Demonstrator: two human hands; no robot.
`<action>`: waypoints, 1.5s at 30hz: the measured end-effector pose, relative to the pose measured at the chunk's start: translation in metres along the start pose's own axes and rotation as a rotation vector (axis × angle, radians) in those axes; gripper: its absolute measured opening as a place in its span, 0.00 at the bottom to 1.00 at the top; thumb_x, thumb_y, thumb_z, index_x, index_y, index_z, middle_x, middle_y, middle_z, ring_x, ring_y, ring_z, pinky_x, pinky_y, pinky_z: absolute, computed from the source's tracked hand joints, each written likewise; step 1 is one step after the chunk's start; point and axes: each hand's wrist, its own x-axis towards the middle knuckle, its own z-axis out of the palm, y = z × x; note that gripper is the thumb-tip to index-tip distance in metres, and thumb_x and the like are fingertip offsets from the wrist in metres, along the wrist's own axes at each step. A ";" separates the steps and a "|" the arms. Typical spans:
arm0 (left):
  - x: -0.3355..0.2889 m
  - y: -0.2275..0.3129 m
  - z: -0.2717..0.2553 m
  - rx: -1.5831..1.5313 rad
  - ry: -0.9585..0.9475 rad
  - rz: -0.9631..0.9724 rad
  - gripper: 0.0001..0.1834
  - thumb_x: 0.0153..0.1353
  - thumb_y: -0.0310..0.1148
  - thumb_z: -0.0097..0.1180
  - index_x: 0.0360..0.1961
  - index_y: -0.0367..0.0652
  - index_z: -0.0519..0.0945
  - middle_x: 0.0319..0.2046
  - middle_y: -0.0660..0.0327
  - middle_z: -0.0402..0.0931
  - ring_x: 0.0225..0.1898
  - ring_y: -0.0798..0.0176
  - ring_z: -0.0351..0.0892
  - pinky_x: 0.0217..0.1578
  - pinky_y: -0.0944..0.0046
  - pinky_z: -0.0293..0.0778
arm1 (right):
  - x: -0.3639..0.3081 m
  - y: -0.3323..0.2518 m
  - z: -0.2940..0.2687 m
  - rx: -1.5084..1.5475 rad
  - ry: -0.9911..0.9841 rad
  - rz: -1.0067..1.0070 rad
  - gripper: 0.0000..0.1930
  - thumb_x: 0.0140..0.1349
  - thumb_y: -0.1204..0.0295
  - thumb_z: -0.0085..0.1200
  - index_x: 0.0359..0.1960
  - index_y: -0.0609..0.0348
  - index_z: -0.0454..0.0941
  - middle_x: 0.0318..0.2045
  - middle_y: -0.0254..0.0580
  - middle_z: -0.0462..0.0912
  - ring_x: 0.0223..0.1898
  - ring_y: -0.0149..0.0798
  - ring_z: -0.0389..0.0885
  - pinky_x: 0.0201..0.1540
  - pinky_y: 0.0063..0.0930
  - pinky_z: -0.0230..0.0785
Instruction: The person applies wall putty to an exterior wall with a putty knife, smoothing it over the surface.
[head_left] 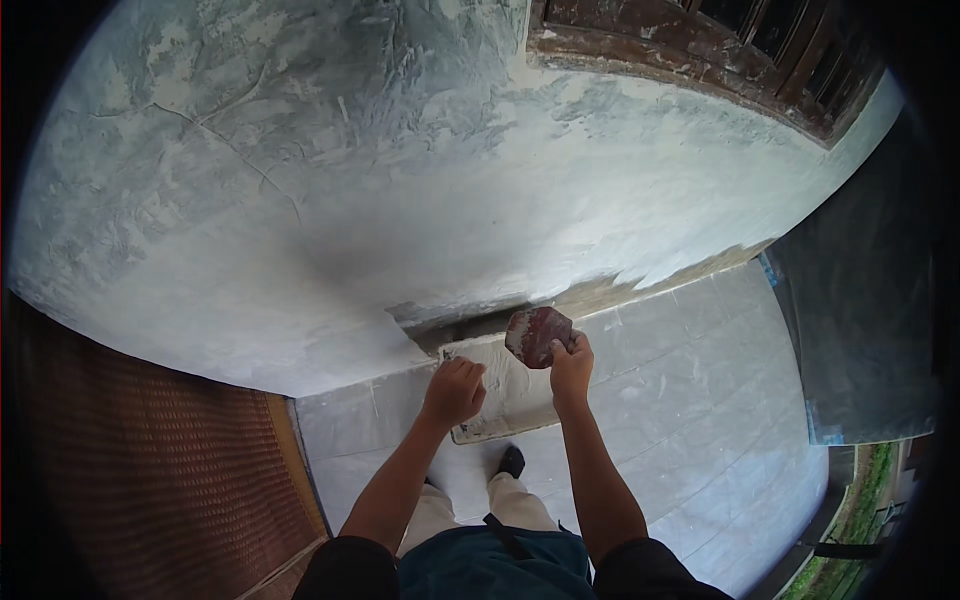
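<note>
My right hand [572, 368] grips a flat, dark red plate with cut-off corners [536, 334] by its right edge. Pale, plaster-like smears mark its face. Curled into a fist, my left hand [456, 388] is above the left part of a shallow, pale rectangular tray [490, 430]. Whether anything is inside that fist is hidden. A whitish, paste-like layer [520, 388] covers the tray's bottom. The tray lies on the floor between my feet and the wall, and the red plate appears above its far right part.
Ahead stands a wall [480, 180] with patchy white and grey coating, bare along its lower right strip. A brown wooden window frame [680, 70] is at upper right. Woven brown matting [150, 440] lies left of the grey tiled floor [690, 400]. A dark sheet [860, 300] is at right.
</note>
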 end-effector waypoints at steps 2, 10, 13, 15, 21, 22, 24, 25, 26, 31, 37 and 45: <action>-0.025 0.004 0.022 -0.032 -0.072 -0.073 0.09 0.49 0.24 0.55 0.34 0.38 0.77 0.28 0.55 0.76 0.36 0.50 0.77 0.38 0.52 0.72 | -0.005 0.039 -0.012 -0.031 -0.026 0.056 0.15 0.64 0.82 0.49 0.52 0.72 0.70 0.44 0.47 0.82 0.43 0.32 0.80 0.48 0.25 0.71; -0.120 0.008 0.083 -0.014 -0.323 -0.291 0.13 0.48 0.27 0.56 0.37 0.39 0.77 0.33 0.55 0.77 0.41 0.52 0.76 0.41 0.53 0.71 | -0.039 0.143 -0.033 -0.171 -0.190 0.207 0.14 0.60 0.84 0.49 0.48 0.70 0.76 0.40 0.44 0.85 0.41 0.31 0.82 0.46 0.25 0.71; -0.146 0.013 0.097 -0.017 -0.361 -0.340 0.13 0.48 0.27 0.56 0.38 0.39 0.77 0.35 0.55 0.77 0.43 0.52 0.76 0.42 0.53 0.71 | -0.050 0.177 -0.040 -0.343 -0.182 0.231 0.14 0.57 0.84 0.50 0.46 0.69 0.77 0.37 0.44 0.85 0.37 0.31 0.83 0.44 0.26 0.72; -0.158 0.015 0.105 -0.030 -0.386 -0.369 0.14 0.48 0.27 0.56 0.38 0.39 0.77 0.35 0.55 0.77 0.43 0.52 0.76 0.42 0.53 0.71 | -0.055 0.195 -0.044 -0.386 -0.100 0.183 0.14 0.56 0.84 0.50 0.45 0.69 0.78 0.36 0.45 0.85 0.36 0.31 0.83 0.43 0.26 0.73; -0.177 0.018 0.124 -0.061 -0.419 -0.459 0.16 0.49 0.26 0.55 0.42 0.39 0.77 0.37 0.55 0.77 0.46 0.52 0.75 0.44 0.52 0.71 | -0.047 0.222 -0.038 -0.433 -0.017 0.186 0.11 0.56 0.80 0.53 0.41 0.68 0.78 0.33 0.56 0.85 0.37 0.51 0.85 0.43 0.36 0.74; -0.177 0.018 0.127 -0.057 -0.400 -0.448 0.16 0.49 0.26 0.55 0.42 0.39 0.77 0.37 0.55 0.77 0.47 0.52 0.75 0.45 0.52 0.71 | -0.042 0.226 -0.037 -0.411 -0.006 0.194 0.11 0.57 0.81 0.52 0.42 0.68 0.78 0.34 0.51 0.85 0.37 0.42 0.84 0.43 0.32 0.73; -0.178 0.016 0.131 -0.056 -0.399 -0.450 0.17 0.49 0.26 0.55 0.43 0.39 0.76 0.38 0.55 0.77 0.48 0.51 0.74 0.46 0.52 0.71 | -0.033 0.229 -0.029 -0.427 0.002 0.197 0.11 0.58 0.81 0.52 0.43 0.69 0.78 0.34 0.47 0.85 0.36 0.34 0.83 0.42 0.29 0.72; -0.176 0.014 0.133 -0.065 -0.377 -0.441 0.16 0.49 0.24 0.54 0.43 0.39 0.76 0.38 0.55 0.76 0.47 0.51 0.74 0.45 0.52 0.70 | -0.028 0.228 -0.026 -0.432 -0.003 0.213 0.11 0.58 0.81 0.52 0.43 0.69 0.78 0.34 0.47 0.85 0.36 0.34 0.83 0.42 0.29 0.72; -0.173 0.012 0.135 -0.073 -0.354 -0.431 0.17 0.49 0.22 0.54 0.43 0.39 0.75 0.38 0.55 0.76 0.47 0.51 0.74 0.45 0.51 0.70 | -0.024 0.228 -0.023 -0.442 -0.008 0.181 0.12 0.58 0.80 0.52 0.44 0.68 0.78 0.34 0.52 0.85 0.37 0.43 0.84 0.44 0.33 0.73; -0.165 -0.006 0.145 -0.063 -0.345 -0.428 0.16 0.50 0.22 0.53 0.43 0.40 0.75 0.39 0.55 0.76 0.48 0.51 0.74 0.46 0.51 0.69 | 0.000 0.229 -0.001 -0.480 -0.018 0.106 0.13 0.59 0.78 0.53 0.45 0.67 0.77 0.34 0.57 0.85 0.39 0.56 0.85 0.45 0.39 0.73; -0.159 -0.023 0.149 -0.077 -0.362 -0.412 0.16 0.49 0.23 0.54 0.43 0.40 0.75 0.39 0.56 0.76 0.48 0.51 0.74 0.48 0.52 0.69 | 0.020 0.242 0.013 -0.486 0.025 0.050 0.13 0.58 0.77 0.53 0.45 0.67 0.77 0.34 0.59 0.84 0.38 0.58 0.84 0.44 0.42 0.73; -0.160 -0.036 0.154 -0.060 -0.365 -0.390 0.16 0.48 0.24 0.55 0.42 0.40 0.75 0.39 0.56 0.76 0.48 0.52 0.74 0.48 0.53 0.70 | 0.033 0.249 0.021 -0.504 0.037 -0.034 0.12 0.57 0.77 0.53 0.43 0.67 0.78 0.31 0.61 0.84 0.35 0.60 0.84 0.42 0.44 0.74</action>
